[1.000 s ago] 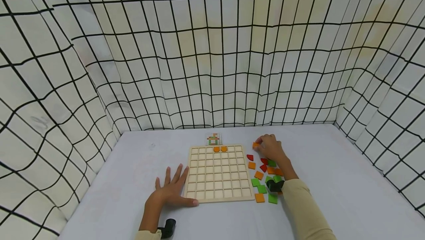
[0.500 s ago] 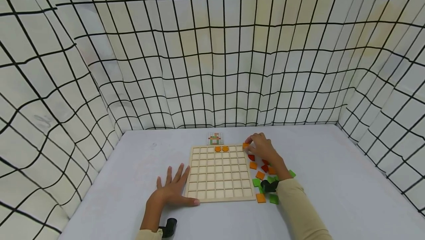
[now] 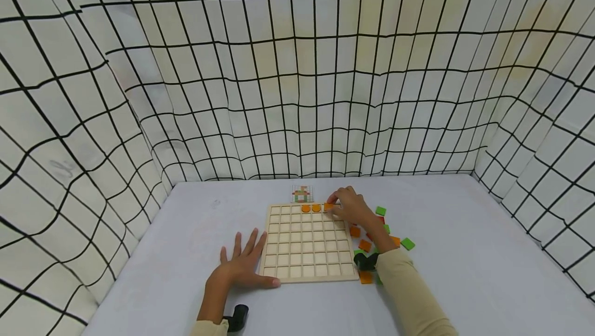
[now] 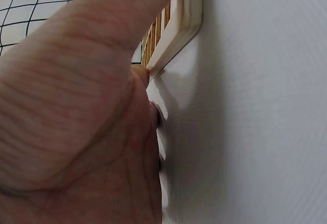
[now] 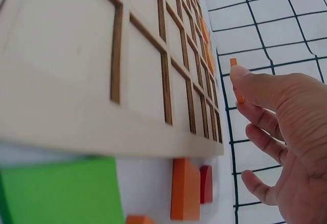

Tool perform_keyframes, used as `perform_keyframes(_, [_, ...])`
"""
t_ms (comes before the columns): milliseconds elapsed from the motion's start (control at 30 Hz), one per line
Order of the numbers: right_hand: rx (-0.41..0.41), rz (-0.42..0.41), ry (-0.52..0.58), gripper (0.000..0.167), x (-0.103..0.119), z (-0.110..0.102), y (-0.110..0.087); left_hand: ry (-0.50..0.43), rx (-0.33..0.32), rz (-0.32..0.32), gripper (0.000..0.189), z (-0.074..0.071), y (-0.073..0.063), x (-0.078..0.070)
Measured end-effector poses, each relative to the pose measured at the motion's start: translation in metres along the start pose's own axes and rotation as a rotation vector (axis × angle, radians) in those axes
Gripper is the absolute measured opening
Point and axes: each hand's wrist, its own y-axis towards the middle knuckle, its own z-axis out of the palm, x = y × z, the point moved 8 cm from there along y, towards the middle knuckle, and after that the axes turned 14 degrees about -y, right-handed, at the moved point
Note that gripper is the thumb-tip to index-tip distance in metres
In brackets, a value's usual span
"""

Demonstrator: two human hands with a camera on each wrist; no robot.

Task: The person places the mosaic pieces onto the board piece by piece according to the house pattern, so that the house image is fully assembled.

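Note:
A wooden grid board [image 3: 308, 280] lies on the white table, with two rounded orange pieces [image 3: 305, 208] in its far row. Between thumb and fingers, my right hand [image 3: 351, 207] pinches an orange square tile [image 3: 328, 206] over that row, right of the rounded pieces. In the right wrist view the orange tile [image 5: 233, 61] appears edge-on at the thumb tip, held above the board. My left hand [image 3: 241, 266] lies with fingers spread at the board's near left corner, thumb along the front edge. In the left wrist view, the palm [image 4: 76, 132] hides most of the board.
Loose green tiles [image 3: 407, 243], orange tiles [image 3: 364, 245] and red pieces lie right of the board, partly hidden by the right forearm. A small pattern card [image 3: 302, 193] sits behind the board. White walls with a black grid [image 3: 316, 88] surround the table.
My right hand has carried the orange tile leftward from the table right of the board to above its far row. The left hand stays in place.

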Motion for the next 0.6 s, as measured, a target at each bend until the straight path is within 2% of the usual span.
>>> perform_keyframes(333, [0.036, -0.039, -0.024, 0.024, 0.028, 0.007, 0.01, -0.001, 0.0, 0.002, 0.126, 0.0, -0.002, -0.001])
perform_keyframes(600, [0.055, -0.065, 0.039, 0.028, 0.043, 0.011, 0.014, 0.007, 0.006, 0.001, 0.126, -0.001, -0.001, 0.0])
